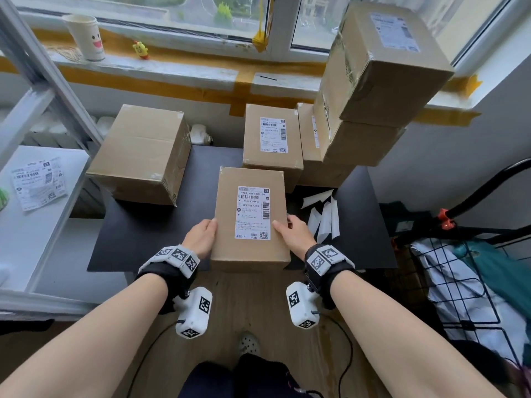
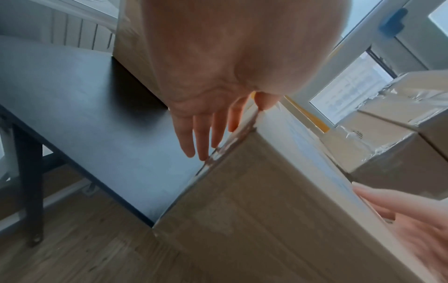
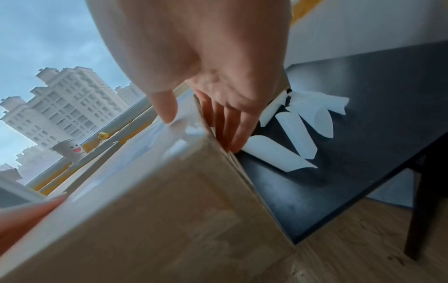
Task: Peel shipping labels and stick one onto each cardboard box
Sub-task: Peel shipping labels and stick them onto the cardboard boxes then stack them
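Note:
A cardboard box (image 1: 230, 225) with a white shipping label (image 1: 253, 213) on its top stands at the front edge of the black table (image 1: 138, 234). My left hand (image 1: 202, 234) lies flat against the box's left side. In the left wrist view the fingers (image 2: 201, 137) run straight down that side of the box (image 2: 266, 210), with the thumb at its top edge. My right hand (image 1: 287, 228) presses on the right side of the box (image 3: 157, 210), fingers (image 3: 230, 130) straight and thumb on the top. A bare box (image 1: 140, 153) sits at the back left.
A labelled box (image 1: 253, 156) stands behind the near one, and more labelled boxes (image 1: 382, 61) are stacked at the back right. Peeled backing strips (image 1: 323, 216) lie on the table's right part. Loose label sheets (image 1: 38, 182) rest on the white shelf at left. A wire rack (image 1: 459, 282) stands at right.

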`<action>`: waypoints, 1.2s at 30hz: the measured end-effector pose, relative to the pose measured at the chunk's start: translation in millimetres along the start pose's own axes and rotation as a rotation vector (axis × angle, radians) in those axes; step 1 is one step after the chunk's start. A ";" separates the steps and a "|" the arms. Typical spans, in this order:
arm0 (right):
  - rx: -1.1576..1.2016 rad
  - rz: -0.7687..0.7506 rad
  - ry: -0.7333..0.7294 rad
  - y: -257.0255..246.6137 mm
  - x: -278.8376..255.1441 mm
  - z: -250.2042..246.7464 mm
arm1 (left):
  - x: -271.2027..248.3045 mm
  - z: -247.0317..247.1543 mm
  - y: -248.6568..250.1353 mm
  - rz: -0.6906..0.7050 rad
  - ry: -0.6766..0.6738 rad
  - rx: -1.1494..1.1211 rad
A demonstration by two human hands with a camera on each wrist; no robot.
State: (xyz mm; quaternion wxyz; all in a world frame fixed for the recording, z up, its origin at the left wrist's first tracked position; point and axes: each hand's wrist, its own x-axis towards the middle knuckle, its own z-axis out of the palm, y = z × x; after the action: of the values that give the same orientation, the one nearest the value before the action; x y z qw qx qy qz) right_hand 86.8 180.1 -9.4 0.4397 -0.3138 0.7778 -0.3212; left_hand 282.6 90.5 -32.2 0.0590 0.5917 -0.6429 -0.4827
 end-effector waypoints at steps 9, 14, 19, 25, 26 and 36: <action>0.239 -0.040 -0.018 -24.5 -66.9 24.2 | -56.6 -50.2 -15.0 0.064 -0.020 -0.477; 0.307 -0.063 0.045 -53.3 -91.5 29.5 | -70.9 -89.5 -8.4 0.136 -0.074 -0.530; 0.367 -0.092 0.103 -81.3 -89.2 16.9 | -60.7 -111.8 19.9 0.154 -0.073 -0.572; 0.415 -0.112 0.123 -103.2 -53.3 -5.5 | -24.0 -113.5 63.0 0.207 -0.095 -0.557; 0.412 -0.113 0.130 -107.1 -44.6 -9.8 | -15.6 -111.3 70.8 0.215 -0.085 -0.558; 0.357 -0.193 0.148 -160.3 57.4 -74.5 | 65.2 -99.5 155.0 0.226 -0.056 -0.601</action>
State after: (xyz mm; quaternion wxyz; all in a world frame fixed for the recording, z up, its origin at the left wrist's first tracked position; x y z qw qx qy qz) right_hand 29.9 57.0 117.5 0.3971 -0.2796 0.7050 -0.5168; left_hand 218.8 -43.4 95.0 0.2665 0.4591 -0.5348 -0.6574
